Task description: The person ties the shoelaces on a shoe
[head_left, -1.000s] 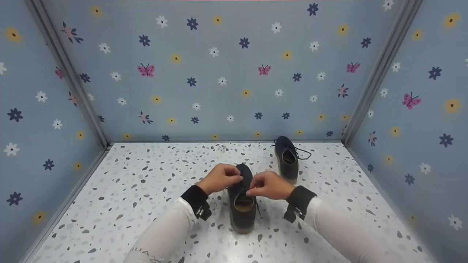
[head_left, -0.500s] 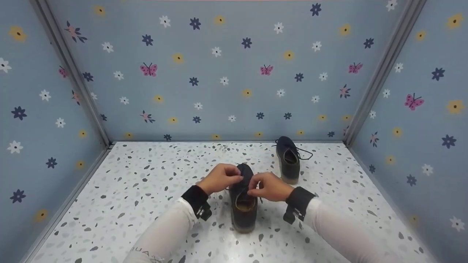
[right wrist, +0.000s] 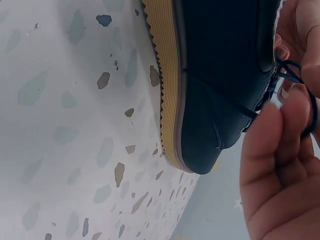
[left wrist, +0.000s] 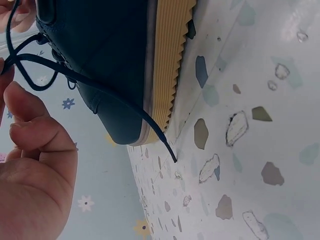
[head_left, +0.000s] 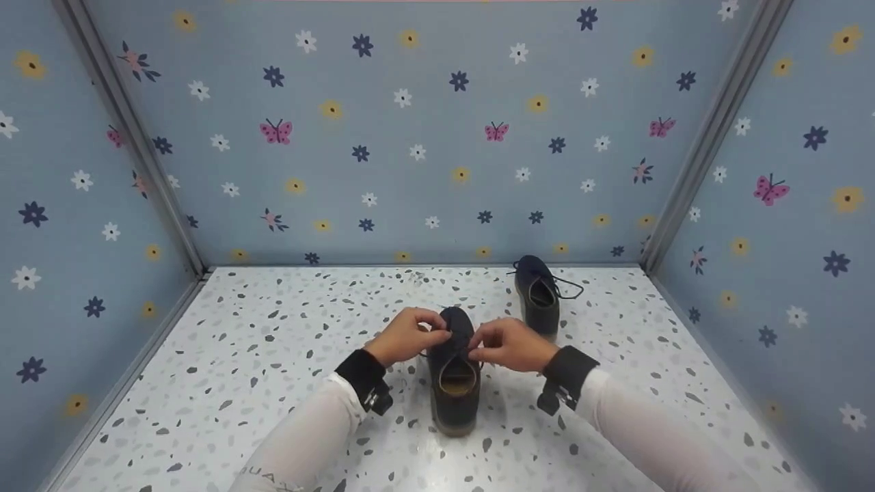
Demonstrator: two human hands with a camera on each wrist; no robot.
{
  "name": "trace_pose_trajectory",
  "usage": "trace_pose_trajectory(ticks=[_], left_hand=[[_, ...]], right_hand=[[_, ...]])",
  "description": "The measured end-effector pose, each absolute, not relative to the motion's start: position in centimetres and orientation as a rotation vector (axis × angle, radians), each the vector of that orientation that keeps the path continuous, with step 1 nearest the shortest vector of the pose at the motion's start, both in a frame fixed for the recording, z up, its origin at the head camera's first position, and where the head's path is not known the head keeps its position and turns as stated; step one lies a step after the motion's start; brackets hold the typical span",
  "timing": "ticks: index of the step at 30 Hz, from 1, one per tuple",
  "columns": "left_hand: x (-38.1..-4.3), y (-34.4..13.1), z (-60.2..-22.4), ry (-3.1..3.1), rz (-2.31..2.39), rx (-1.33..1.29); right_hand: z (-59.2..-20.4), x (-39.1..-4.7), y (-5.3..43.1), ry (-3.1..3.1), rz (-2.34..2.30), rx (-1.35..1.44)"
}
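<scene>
A dark navy lace-up shoe [head_left: 454, 410] with a ridged tan sole stands on the floor, toe pointing away, between my two hands. My left hand [head_left: 408, 336] is at the left of its lacing and pinches the dark shoelace [left wrist: 107, 91]; in the left wrist view a loop hangs by the fingers and a loose end trails down past the sole. My right hand [head_left: 514, 345] is over the right side of the lacing, thumb and fingers pinching the lace. In the right wrist view, a lace loop [right wrist: 313, 112] curves beside those fingers, which partly hide the knot area.
A matching shoe [head_left: 541, 318] stands farther back on the right, its laces loose to the side. Around the speckled white floor [head_left: 287, 383] rise blue walls [head_left: 437, 137] with flowers and butterflies. Both wrists wear black bands with small cameras.
My right hand has moved slightly up and to the right, away from the shoe's opening, which shows more. My left hand has barely moved. Both shoes stay in place.
</scene>
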State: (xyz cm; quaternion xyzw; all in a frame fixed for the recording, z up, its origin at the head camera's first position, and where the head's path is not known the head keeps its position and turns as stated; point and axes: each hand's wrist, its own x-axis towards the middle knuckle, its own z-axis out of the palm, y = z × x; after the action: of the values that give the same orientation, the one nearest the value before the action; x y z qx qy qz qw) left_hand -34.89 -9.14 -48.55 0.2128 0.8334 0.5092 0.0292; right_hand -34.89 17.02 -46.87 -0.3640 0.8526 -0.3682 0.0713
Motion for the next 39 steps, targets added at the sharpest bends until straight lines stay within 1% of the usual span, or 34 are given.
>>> trace_pose_trajectory(ticks=[7, 16, 23, 32, 39], left_hand=[[-34.83, -9.21, -48.71, 2.540, 1.602, 0.682], [-34.76, -9.29, -48.91, 2.490, 1.655, 0.700], [-34.60, -9.58, -49.09, 2.504, 1.636, 0.651], [-34.48, -9.73, -49.12, 2.490, 1.649, 0.663], [-34.53, -9.67, -49.15, 2.517, 1.620, 0.629]], right_hand=[[-46.91, -34.84, 17.22, 2.600, -1.122, -1.021], [-46.89, -34.92, 17.41, 2.719, -1.049, -1.022], [-46.98, -35.05, 17.33, 2.776, -1.036, -1.034], [-47.23, -35.09, 17.24, 2.707, -1.075, -0.978], [-47.55, -35.64, 17.07, 2.757, -1.090, -0.990]])
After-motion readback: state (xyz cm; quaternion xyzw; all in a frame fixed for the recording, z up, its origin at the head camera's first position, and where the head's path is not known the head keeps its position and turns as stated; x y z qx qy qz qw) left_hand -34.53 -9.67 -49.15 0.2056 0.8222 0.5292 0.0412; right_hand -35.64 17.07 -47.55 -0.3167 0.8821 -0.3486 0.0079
